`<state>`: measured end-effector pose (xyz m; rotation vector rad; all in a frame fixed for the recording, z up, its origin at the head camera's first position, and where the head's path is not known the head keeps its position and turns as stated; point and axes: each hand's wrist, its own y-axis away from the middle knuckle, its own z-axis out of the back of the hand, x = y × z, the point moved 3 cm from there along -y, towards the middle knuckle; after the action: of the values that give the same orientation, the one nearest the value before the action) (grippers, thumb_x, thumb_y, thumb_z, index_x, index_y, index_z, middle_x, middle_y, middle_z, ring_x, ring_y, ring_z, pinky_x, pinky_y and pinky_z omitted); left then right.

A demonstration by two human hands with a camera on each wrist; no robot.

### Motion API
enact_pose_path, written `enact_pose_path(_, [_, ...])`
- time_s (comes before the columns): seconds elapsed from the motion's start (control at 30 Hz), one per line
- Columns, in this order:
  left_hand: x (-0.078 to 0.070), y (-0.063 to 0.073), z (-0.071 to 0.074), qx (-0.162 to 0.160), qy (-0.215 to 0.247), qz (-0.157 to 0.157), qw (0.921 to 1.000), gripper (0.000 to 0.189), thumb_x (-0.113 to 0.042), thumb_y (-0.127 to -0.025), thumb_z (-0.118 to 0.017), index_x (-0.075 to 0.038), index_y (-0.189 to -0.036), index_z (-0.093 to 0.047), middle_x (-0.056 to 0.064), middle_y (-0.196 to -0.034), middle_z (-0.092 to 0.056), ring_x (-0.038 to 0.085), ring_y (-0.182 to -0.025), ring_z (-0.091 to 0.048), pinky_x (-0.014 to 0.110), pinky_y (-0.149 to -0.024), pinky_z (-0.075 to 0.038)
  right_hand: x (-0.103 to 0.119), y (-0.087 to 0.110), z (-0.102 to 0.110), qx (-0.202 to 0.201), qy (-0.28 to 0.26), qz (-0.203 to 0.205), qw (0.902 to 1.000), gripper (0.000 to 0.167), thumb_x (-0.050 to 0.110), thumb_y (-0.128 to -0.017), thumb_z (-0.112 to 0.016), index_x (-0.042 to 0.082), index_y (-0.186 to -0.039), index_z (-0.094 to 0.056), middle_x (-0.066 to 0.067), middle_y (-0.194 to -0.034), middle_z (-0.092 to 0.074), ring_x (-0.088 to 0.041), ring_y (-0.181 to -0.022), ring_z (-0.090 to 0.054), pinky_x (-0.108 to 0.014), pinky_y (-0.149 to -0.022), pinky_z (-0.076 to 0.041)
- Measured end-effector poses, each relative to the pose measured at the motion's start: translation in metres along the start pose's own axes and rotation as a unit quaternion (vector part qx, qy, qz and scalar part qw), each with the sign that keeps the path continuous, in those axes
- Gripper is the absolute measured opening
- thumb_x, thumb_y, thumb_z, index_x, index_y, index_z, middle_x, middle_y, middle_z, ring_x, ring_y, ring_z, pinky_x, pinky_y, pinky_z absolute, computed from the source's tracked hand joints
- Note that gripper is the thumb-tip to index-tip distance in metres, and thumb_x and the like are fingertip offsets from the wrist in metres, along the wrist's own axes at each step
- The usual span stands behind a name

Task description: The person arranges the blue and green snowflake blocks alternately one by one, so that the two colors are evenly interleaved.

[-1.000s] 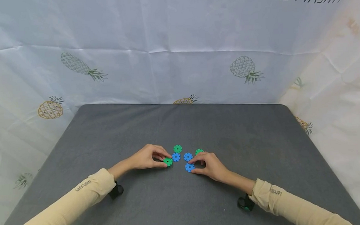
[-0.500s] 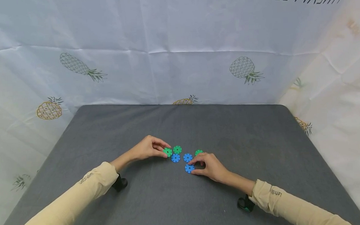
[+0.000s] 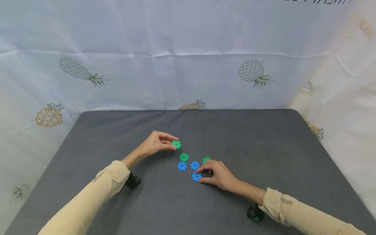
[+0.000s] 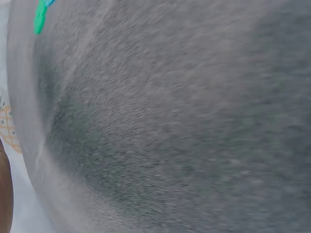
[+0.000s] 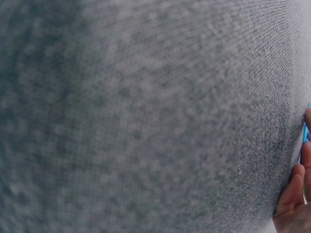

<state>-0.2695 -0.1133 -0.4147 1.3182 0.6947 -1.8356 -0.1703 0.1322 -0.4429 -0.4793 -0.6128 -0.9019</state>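
Note:
Between thumb and fingers, my left hand (image 3: pixel 156 142) pinches a green notched disc (image 3: pixel 176 144), beyond the other discs. My right hand (image 3: pixel 219 174) pinches the edge of a blue notched disc (image 3: pixel 196 177), the nearest of the group. Just past it lies a second blue disc (image 3: pixel 195 165), and to its left a third blue disc (image 3: pixel 182 166). Another green disc (image 3: pixel 184 157) adjoins that one on its far side. A further green disc (image 3: pixel 206 159) is partly covered by my right fingers. In the right wrist view, fingers (image 5: pixel 291 194) show at the right edge.
The discs lie on a table with dark grey cloth (image 3: pixel 167 211). Behind it hangs a white curtain (image 3: pixel 173 79) printed with pineapples, which also runs along the left and right sides. Black wrist cameras sit under both wrists.
Carrying the green disc, my left hand has moved away from me, from beside the left blue disc to beyond the group. My right hand has stayed on its blue disc.

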Motion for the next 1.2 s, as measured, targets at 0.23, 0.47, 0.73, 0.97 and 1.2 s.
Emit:
enact_pose_path(0.23, [0.007,-0.015,0.005,-0.025,0.034,0.023,0.9989,0.036,-0.003,-0.082,-0.075,0.004,-0.116,-0.067,0.012,-0.1,-0.072,0.012,-0.085,-0.068,0.039,-0.082,-0.053,0.0,-0.002,0.001,0.002,-0.002,0.009,1.0,0.025,0.016,-0.077,-0.082,0.014,-0.101,-0.076,0.007,-0.091,-0.067,-0.008,-0.068,-0.045,-0.022,-0.062,-0.042])
enact_pose_path(0.47, [0.013,-0.03,0.009,-0.052,0.043,0.019,0.9976,0.036,-0.005,-0.084,-0.074,0.003,-0.118,-0.067,0.014,-0.106,-0.07,0.012,-0.089,-0.067,0.038,-0.084,-0.052,0.001,-0.002,0.002,0.002,-0.001,0.008,1.0,0.025,0.016,-0.076,-0.082,0.014,-0.101,-0.076,0.007,-0.09,-0.067,-0.008,-0.068,-0.045,-0.022,-0.062,-0.041])
enact_pose_path(0.73, [0.018,-0.045,0.011,-0.1,0.023,0.043,0.9939,0.034,-0.01,-0.085,-0.074,0.001,-0.117,-0.068,0.015,-0.109,-0.069,0.011,-0.089,-0.066,0.037,-0.087,-0.051,0.001,-0.001,0.002,0.002,0.001,0.006,1.0,0.025,0.016,-0.077,-0.082,0.014,-0.101,-0.076,0.007,-0.092,-0.068,-0.008,-0.068,-0.045,-0.022,-0.063,-0.041])
enact_pose_path(0.97, [0.02,-0.049,0.005,-0.114,0.024,0.066,0.991,0.035,-0.008,-0.084,-0.074,0.002,-0.117,-0.068,0.017,-0.11,-0.068,0.009,-0.089,-0.064,0.031,-0.081,-0.052,0.0,0.0,0.0,0.002,-0.003,0.003,1.0,0.025,0.016,-0.077,-0.082,0.014,-0.101,-0.076,0.007,-0.093,-0.069,-0.007,-0.068,-0.045,-0.022,-0.063,-0.042])
enact_pose_path(1.2, [0.023,-0.052,-0.002,-0.096,-0.003,0.064,0.9933,0.036,-0.007,-0.085,-0.074,0.003,-0.118,-0.067,0.017,-0.107,-0.069,0.016,-0.094,-0.065,0.029,-0.08,-0.052,-0.001,0.0,0.0,0.003,-0.002,0.003,1.0,0.025,0.017,-0.077,-0.081,0.015,-0.101,-0.076,0.007,-0.094,-0.07,-0.007,-0.069,-0.046,-0.022,-0.063,-0.042])
